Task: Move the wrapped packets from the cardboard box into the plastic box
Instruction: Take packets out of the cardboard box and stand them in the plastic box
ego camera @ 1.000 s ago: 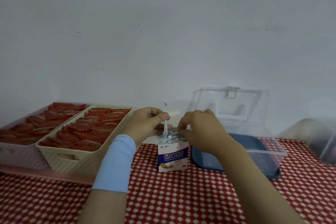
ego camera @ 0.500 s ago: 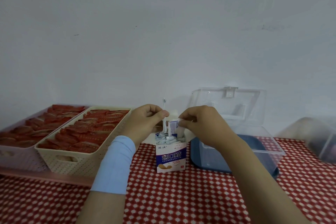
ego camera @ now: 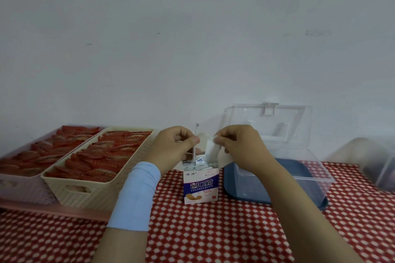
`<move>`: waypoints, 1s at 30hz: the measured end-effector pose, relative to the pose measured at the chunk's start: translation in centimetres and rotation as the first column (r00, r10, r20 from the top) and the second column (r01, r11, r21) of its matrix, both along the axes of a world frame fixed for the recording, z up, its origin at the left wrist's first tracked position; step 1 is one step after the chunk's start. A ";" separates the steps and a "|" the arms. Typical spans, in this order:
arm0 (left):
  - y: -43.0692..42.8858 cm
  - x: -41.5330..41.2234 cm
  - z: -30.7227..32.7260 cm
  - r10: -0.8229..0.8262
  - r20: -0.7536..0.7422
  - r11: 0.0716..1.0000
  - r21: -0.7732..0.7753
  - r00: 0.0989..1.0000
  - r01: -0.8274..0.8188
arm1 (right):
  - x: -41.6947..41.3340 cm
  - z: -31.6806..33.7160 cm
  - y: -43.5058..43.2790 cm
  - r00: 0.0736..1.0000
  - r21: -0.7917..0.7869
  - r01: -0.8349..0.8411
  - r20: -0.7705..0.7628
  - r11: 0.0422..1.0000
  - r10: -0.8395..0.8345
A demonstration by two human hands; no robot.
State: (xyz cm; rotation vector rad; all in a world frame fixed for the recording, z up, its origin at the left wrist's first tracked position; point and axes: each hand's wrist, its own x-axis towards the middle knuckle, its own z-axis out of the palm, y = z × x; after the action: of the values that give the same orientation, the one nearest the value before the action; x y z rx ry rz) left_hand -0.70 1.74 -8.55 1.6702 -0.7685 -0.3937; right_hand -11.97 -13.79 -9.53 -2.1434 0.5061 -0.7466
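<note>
A small white and blue cardboard box stands open on the red checked cloth, with several wrapped packets showing at its top. My left hand pinches one thin packet upright, seen edge-on above the box. My right hand pinches a white packet pulled partly out of the box. The clear plastic box with a blue bottom sits just right of the cardboard box, its lid standing open against the wall.
A cream basket and a pale basket, both full of red packets, stand at the left. Another clear container lies at the far right edge. A white wall rises close behind everything.
My right hand has lifted a white packet up out of the cardboard box. My left hand still holds its thin packet upright in the same place.
</note>
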 end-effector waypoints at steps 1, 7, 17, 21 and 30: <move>0.0 0.0 0.0 0.027 -0.014 0.999 -0.024 1.000 -0.028 | 0.0 0.1 0.0 0.998 0.005 0.029 0.049 1.000 -0.030; 0.1 0.1 0.5 0.104 -0.146 0.964 -0.230 0.984 -0.136 | -1.2 2.6 0.3 0.934 0.094 -0.015 0.357 0.995 -0.020; -0.7 -2.1 0.8 -0.390 -0.433 0.906 -0.337 0.813 0.255 | -0.4 1.9 1.6 0.955 0.037 -0.044 0.294 0.998 0.031; -1.4 -2.3 0.3 -0.444 -0.452 0.884 -0.363 0.774 0.295 | 0.0 1.5 1.8 0.954 0.063 -0.020 0.299 0.998 0.000; -2.5 -2.7 -0.5 -0.433 -0.489 0.874 -0.434 0.757 0.219 | -0.2 1.4 1.7 0.965 0.007 0.016 0.262 1.000 -0.017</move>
State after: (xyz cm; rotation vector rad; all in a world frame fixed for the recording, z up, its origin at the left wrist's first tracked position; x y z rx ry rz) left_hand -3.39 -0.78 -9.01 0.9788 -0.6232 -0.9135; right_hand -12.20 -12.07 -8.11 -1.9982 0.3846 -1.0192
